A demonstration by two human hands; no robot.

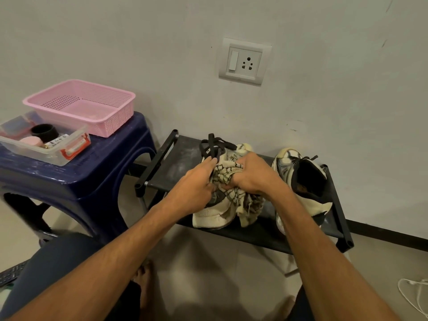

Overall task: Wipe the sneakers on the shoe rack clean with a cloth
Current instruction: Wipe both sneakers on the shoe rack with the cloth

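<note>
hands: left hand (pixel 196 186) seems to grip the near sneaker (pixel 214 215) at its laced side; right hand (pixel 252 174) clutches the patterned cloth (pixel 249 205) against it.
sneakers: both on shoe rack (pixel 180 163); second sneaker (pixel 301 181) stands apart, right.

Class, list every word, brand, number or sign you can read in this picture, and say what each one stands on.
No text here can be read.
Printed label on a small item in the clear box: too small and blurred to read.
Mark on the tongue of the left sneaker: blurred, unreadable.
</note>
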